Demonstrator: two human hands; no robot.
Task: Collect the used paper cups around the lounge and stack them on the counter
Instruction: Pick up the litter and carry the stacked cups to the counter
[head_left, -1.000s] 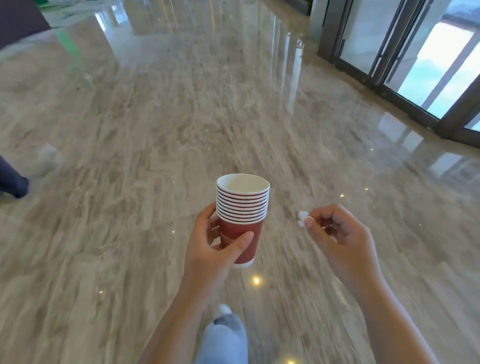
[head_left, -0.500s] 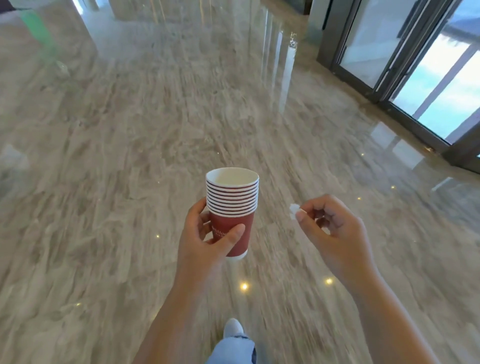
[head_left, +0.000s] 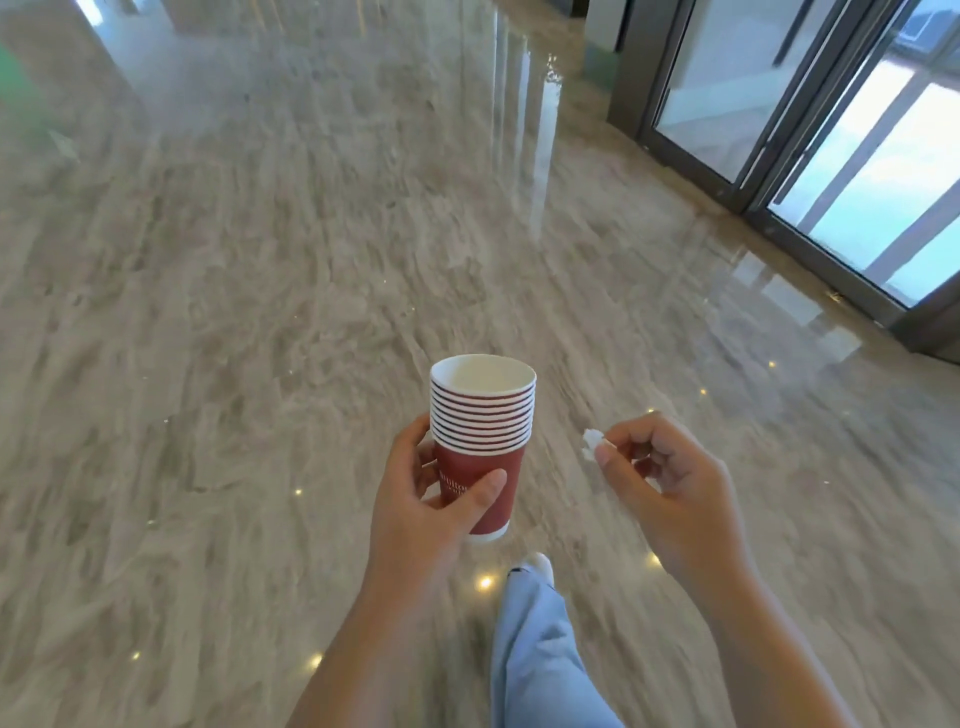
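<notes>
1. The left hand (head_left: 427, 512) grasped a nested stack of red paper cups (head_left: 483, 415), held upright in the air in front of the person, above the floor and not resting on any surface.
2. Its thumb lay across the front of the lowest cup's red wall, partly covering some white lettering, while its fingers curled round the far left side just below the banded rims.
3. The rims of the nested cups showed as a tight column of white and red stripes, and the topmost cup showed a pale inside with nothing visible in it.
4. The white base of the lowest cup stuck out below the thumb.
5. The right hand (head_left: 675, 493) was clenched loosely, with its thumb and forefinger pinching a small crumpled white scrap (head_left: 590, 443); what the scrap was made of could not be told.
6. That hand hung to the right of the cups, at about the same height and apart from them.
7. Below the hands, a pale blue trouser leg (head_left: 535, 665) and the tip of a white shoe (head_left: 539, 562) stepped forward.
8. A polished, veined marble floor (head_left: 260, 312) filled most of the view, motion-blurred and carrying small reflections of ceiling lights.
9. Dark-framed glass doors (head_left: 857, 156) stood at the upper right, with bright daylight behind them mirrored on the floor.
</notes>
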